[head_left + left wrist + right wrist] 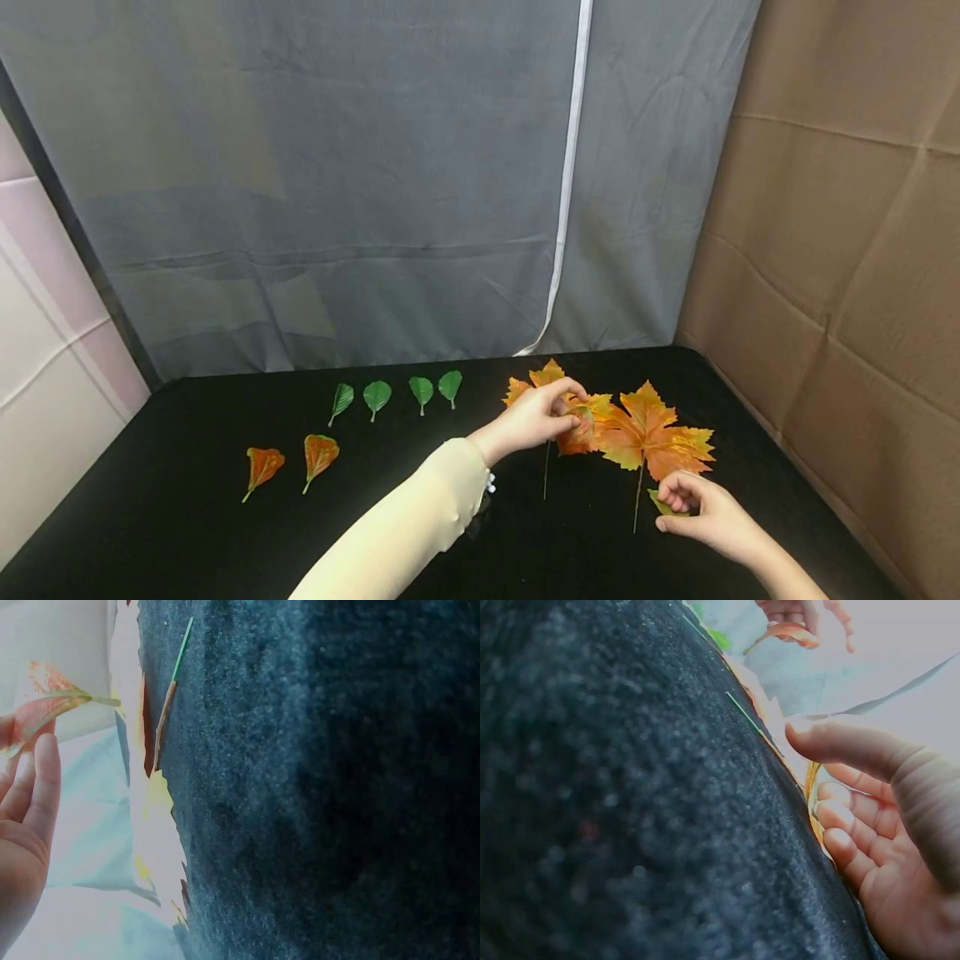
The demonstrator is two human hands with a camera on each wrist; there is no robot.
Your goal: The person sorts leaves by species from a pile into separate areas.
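My left hand [534, 414] pinches a small orange leaf [52, 705] by its broad end, stem pointing away. The hand is raised over a large orange-yellow maple leaf [546, 372] and partly covers it. To the right lies a second maple leaf [648, 433], its thin stem toward me. Just in front of it, my right hand [708, 518] has curled fingers and holds a small yellow-green leaf [660, 503] at its fingertips. Those fingers hide much of that leaf, and in the right wrist view only a yellow edge shows beside them.
Several small green leaves [377, 397] form a row near the back of the black tabletop [187, 533]. Two small orange leaves [321, 454] lie at the left, in front of that row. Grey cloth [375, 167] hangs behind the table, and a brown panel [840, 275] stands at the right.
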